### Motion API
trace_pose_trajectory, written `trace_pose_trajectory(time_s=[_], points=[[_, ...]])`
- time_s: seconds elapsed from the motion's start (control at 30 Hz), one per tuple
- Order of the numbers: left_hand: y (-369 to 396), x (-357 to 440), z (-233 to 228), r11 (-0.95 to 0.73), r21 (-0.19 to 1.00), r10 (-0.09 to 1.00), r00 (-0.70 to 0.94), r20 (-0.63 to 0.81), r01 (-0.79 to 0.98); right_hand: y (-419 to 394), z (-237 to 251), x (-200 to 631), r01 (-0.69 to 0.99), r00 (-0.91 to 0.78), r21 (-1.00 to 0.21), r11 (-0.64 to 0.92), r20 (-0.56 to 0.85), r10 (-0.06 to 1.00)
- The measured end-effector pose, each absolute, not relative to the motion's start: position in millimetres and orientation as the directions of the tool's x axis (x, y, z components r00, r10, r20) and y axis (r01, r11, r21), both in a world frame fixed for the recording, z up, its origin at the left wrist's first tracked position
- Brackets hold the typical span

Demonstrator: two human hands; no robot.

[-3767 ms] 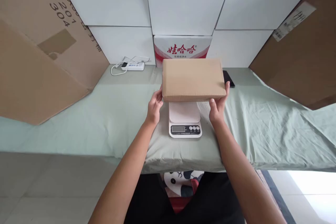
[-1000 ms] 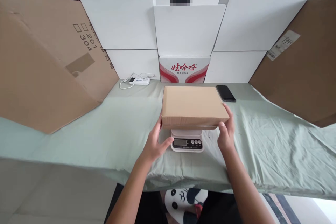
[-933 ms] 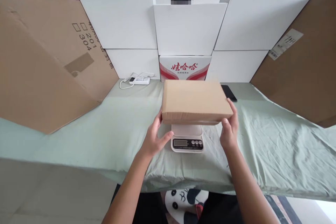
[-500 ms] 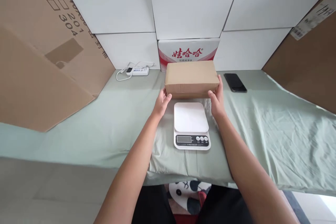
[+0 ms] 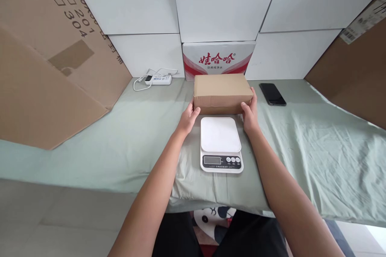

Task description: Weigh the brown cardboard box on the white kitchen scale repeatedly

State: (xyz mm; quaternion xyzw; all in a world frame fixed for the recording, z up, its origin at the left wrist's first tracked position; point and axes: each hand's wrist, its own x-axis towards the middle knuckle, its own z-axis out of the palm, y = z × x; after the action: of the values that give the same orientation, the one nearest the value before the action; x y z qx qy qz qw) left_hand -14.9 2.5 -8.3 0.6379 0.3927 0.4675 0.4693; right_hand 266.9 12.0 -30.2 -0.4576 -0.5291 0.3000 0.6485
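Note:
A closed brown cardboard box (image 5: 223, 86) is gripped at its two ends, just behind the scale. My left hand (image 5: 189, 119) presses its left end, thumb on the front face and the other fingers mostly hidden behind. At the right end my right hand (image 5: 249, 112) holds it the same way. Between my forearms lies a white kitchen scale (image 5: 220, 134) with a square platform, a blank-looking display and several round buttons facing me. Nothing rests on the platform.
A black phone (image 5: 272, 94) lies to the right on the green cloth (image 5: 304, 152). A white power strip with a cable (image 5: 158, 79) sits back left. Behind stands a white-and-red carton (image 5: 217, 58). Large cardboard panels (image 5: 60, 72) flank the left and right sides.
The box has come down slightly, and more of the carton's lettering shows behind it. Both hands keep their hold. The view has shifted a little.

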Motion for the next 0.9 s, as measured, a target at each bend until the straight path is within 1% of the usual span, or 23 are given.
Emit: trace_pose_trajectory(time_s=[0.13, 0.27, 0.37, 0.47, 0.6, 0.73, 0.9], points=[[3.6, -14.5, -10.0, -0.246, 0.967, 0.941, 0.257, 0.22, 0.073, 15.2, -32.2, 267.6, 0.101, 0.262, -0.915, 0.391, 0.403, 0.877], [3.8, -13.0, -9.8, -0.24, 0.967, 0.943, 0.257, 0.211, 0.086, 20.7, -38.5, 270.9, 0.15, 0.271, -0.905, 0.397, 0.424, 0.864], [2.7, -13.9, -7.4, -0.237, 0.967, 0.944, 0.258, 0.207, 0.09, 23.8, -43.9, 276.5, 0.197, 0.243, -0.898, 0.393, 0.433, 0.868], [2.3, -16.7, -6.1, -0.228, 0.966, 0.955, 0.219, 0.198, 0.118, 24.1, -46.6, 282.3, 0.199, 0.228, -0.907, 0.37, 0.41, 0.883], [2.5, -19.4, -7.0, -0.178, 0.975, 0.975, 0.16, 0.156, 0.133, 20.8, -44.3, 283.5, 0.168, 0.249, -0.925, 0.341, 0.374, 0.893], [0.3, -18.5, -5.3, -0.208, 0.969, 0.962, 0.207, 0.179, 0.131, 18.3, -40.7, 279.8, 0.181, 0.262, -0.923, 0.34, 0.379, 0.888], [-1.6, -16.5, -2.5, -0.235, 0.962, 0.952, 0.234, 0.199, 0.136, 20.9, -42.4, 278.5, 0.218, 0.262, -0.903, 0.37, 0.419, 0.869]])
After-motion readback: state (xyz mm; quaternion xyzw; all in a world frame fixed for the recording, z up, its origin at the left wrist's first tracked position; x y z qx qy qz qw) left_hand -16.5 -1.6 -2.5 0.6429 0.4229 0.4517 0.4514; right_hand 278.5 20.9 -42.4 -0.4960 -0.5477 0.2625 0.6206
